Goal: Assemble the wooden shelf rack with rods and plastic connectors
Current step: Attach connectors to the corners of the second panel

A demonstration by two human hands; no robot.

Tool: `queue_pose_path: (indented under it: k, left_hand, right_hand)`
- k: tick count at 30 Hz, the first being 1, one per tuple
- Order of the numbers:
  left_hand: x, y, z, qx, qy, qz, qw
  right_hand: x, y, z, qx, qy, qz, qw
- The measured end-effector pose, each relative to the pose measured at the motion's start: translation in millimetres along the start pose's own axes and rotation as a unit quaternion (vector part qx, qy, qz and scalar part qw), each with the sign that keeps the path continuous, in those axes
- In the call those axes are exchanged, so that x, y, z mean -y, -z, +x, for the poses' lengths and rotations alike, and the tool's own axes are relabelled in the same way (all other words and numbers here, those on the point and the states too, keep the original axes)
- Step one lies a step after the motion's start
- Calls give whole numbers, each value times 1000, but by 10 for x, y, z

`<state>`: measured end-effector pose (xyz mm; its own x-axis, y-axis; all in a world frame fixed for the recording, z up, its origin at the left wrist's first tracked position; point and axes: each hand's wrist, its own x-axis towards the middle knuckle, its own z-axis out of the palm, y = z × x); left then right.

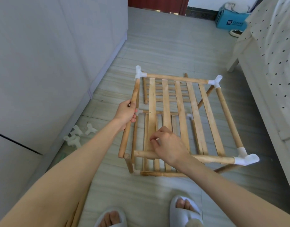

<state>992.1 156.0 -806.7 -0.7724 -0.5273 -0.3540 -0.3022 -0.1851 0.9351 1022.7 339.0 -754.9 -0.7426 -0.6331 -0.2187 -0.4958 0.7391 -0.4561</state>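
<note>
The upper shelf frame (177, 77) has several wooden slats and white plastic connectors at three corners: far left (139, 73), far right (215, 81) and near right (245, 157). My left hand (126, 112) grips the left side rod (135, 92), whose near end (121, 154) is bare. The front rod (211, 158) also ends bare at its left. My right hand (168, 145) hovers over the slats by the front rod with its fingers curled. Whether it pinches anything is unclear. A lower shelf (157, 173) lies beneath.
Several loose white connectors (77, 135) lie on the tiled floor by the grey cabinet (42, 71) on the left. A bed (272, 63) stands on the right, with a blue box (231, 20) beyond it. My slippered feet (185, 210) are below the rack.
</note>
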Motion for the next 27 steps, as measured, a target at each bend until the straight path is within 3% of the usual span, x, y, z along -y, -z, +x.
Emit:
queue_pose_path:
  k: [19, 27]
  left_hand:
    - [-26, 11, 78, 3, 8, -45, 999]
    - [-322, -91, 200, 18, 99, -126, 987]
  right_hand:
    - [-79, -68, -2, 15, 11, -29, 999]
    - [-105, -61, 16, 9, 18, -11, 1000]
